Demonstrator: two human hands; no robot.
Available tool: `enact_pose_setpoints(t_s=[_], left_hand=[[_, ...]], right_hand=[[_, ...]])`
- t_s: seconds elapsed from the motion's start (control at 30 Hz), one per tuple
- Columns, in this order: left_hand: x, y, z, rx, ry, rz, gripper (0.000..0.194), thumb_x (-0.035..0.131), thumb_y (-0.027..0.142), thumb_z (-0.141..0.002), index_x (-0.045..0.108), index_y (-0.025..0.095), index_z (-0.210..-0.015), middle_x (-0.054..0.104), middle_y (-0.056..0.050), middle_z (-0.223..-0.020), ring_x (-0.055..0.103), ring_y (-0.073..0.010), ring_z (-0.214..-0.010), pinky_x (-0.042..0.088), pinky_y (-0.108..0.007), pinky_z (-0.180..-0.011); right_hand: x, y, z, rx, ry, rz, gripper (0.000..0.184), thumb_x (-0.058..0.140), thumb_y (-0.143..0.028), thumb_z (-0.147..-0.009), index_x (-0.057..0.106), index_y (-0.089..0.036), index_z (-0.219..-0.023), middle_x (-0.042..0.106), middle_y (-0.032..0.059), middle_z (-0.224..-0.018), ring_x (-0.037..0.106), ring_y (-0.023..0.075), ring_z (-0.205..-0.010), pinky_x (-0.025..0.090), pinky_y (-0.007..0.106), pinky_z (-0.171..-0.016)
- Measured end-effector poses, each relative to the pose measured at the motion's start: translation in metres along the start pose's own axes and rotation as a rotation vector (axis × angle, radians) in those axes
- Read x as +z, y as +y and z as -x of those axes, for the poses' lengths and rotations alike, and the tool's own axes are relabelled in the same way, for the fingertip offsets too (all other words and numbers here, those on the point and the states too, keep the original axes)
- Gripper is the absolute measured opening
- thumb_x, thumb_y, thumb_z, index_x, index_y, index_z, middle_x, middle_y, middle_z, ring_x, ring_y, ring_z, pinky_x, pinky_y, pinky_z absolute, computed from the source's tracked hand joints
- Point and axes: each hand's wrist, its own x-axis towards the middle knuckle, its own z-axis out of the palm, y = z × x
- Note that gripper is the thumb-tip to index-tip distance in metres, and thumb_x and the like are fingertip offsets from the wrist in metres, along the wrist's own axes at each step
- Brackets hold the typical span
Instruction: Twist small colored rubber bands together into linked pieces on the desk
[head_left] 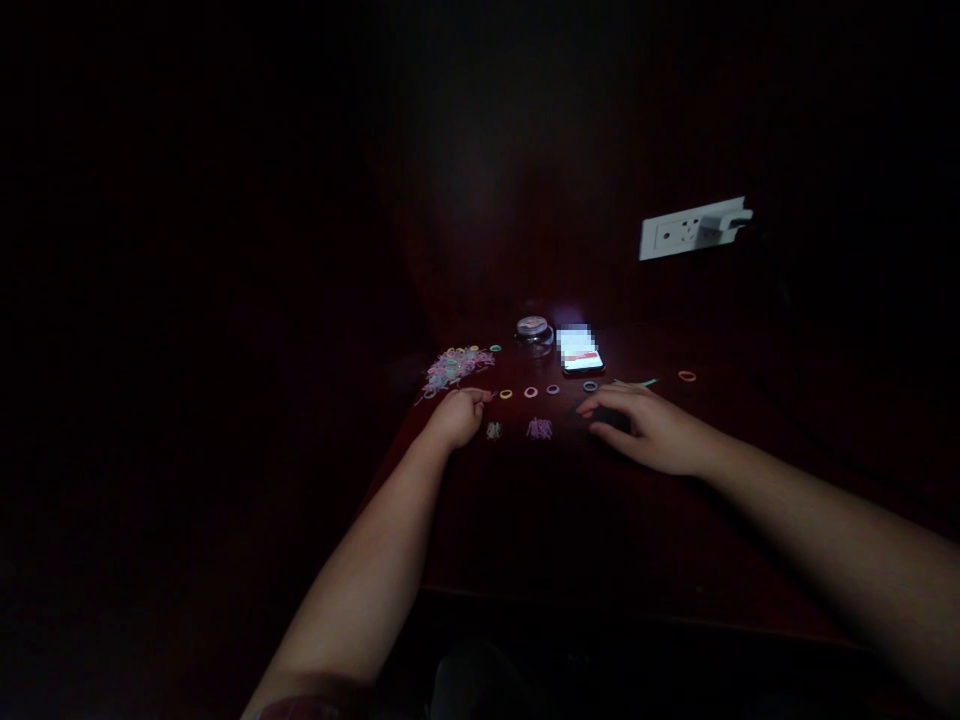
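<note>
My left hand (459, 416) is closed in a pinch at the left of the table, with a thin pinkish bit at its fingertips that looks like a small hair tie (493, 395). Just left of it lies a heap of small coloured hair ties (456, 368). A row runs to the right: a yellow tie (506, 394), a pink tie (531, 392), a purple tie (553, 390) and a blue tie (590, 386). Nearer me are a pale bunch (493, 431) and a purple bunch (539, 429). My right hand (652, 428) rests open, thumb and fingers apart, beside a green strip (637, 382).
Behind the row stand a round, clear-sided container (533, 336) and a lit phone (580, 348). An orange tie (687, 376) lies far right. A wall socket (679, 232) holds a plug with a dark cord. The dark red table (570, 540) has its front edge near me.
</note>
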Motion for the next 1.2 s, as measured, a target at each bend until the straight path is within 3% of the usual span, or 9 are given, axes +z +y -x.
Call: enact_pose_setpoints(t_s=[0.13, 0.33, 0.67, 0.8, 1.07, 1.2], left_hand=[[-0.001, -0.001, 0.000, -0.052, 0.054, 0.047, 0.026, 0.056, 0.018, -0.084, 0.072, 0.017, -0.104, 0.071, -0.006, -0.114, 0.066, -0.0213, -0.106, 0.048, -0.032, -0.100], [-0.002, -0.004, 0.000, -0.154, 0.148, 0.159, 0.013, 0.063, 0.024, -0.081, 0.072, 0.021, -0.089, 0.075, -0.003, -0.085, 0.070, -0.0181, -0.077, 0.055, -0.029, -0.075], [0.006, -0.001, -0.001, 0.009, 0.267, 0.460, 0.013, 0.065, 0.028, -0.080, 0.065, 0.016, -0.085, 0.072, -0.005, -0.084, 0.067, -0.0142, -0.074, 0.054, -0.027, -0.072], [0.005, 0.022, 0.005, 0.068, 0.321, 0.463, 0.018, 0.065, 0.034, -0.081, 0.065, 0.017, -0.086, 0.072, -0.006, -0.084, 0.068, -0.0157, -0.076, 0.053, -0.027, -0.069], [-0.005, 0.106, 0.003, 0.334, 0.331, 0.425, 0.011, 0.064, 0.030, -0.084, 0.067, 0.020, -0.088, 0.072, -0.003, -0.088, 0.067, -0.0146, -0.078, 0.052, -0.025, -0.071], [0.007, 0.122, -0.009, 0.324, 0.396, 0.544, 0.012, 0.065, 0.029, -0.083, 0.066, 0.019, -0.088, 0.072, -0.003, -0.087, 0.067, -0.0142, -0.076, 0.052, -0.025, -0.069]], right_hand=[[0.000, 0.001, 0.000, -0.008, 0.012, 0.018, 0.020, 0.056, -0.027, -0.087, 0.065, -0.022, -0.104, 0.069, 0.0067, -0.102, 0.063, 0.0228, -0.097, 0.047, 0.041, -0.088], [-0.001, 0.001, -0.001, -0.018, 0.030, 0.021, 0.018, 0.056, -0.026, -0.087, 0.064, -0.022, -0.103, 0.069, 0.0067, -0.100, 0.064, 0.0222, -0.095, 0.048, 0.040, -0.087], [0.001, -0.002, -0.002, -0.014, 0.061, 0.003, 0.015, 0.057, -0.024, -0.086, 0.065, -0.021, -0.099, 0.069, 0.0065, -0.097, 0.064, 0.0207, -0.093, 0.048, 0.039, -0.087], [0.003, -0.001, -0.003, -0.014, 0.088, 0.000, 0.014, 0.061, -0.021, -0.083, 0.066, -0.021, -0.095, 0.070, 0.0059, -0.094, 0.063, 0.0212, -0.093, 0.047, 0.039, -0.088], [-0.001, 0.001, -0.006, 0.040, 0.280, -0.080, 0.019, 0.063, -0.020, -0.080, 0.067, -0.017, -0.098, 0.070, 0.0066, -0.089, 0.065, 0.0199, -0.083, 0.049, 0.034, -0.078], [-0.004, 0.002, -0.007, 0.021, 0.356, -0.140, 0.013, 0.060, -0.020, -0.081, 0.067, -0.016, -0.092, 0.069, 0.0063, -0.087, 0.065, 0.0183, -0.080, 0.049, 0.031, -0.075]])
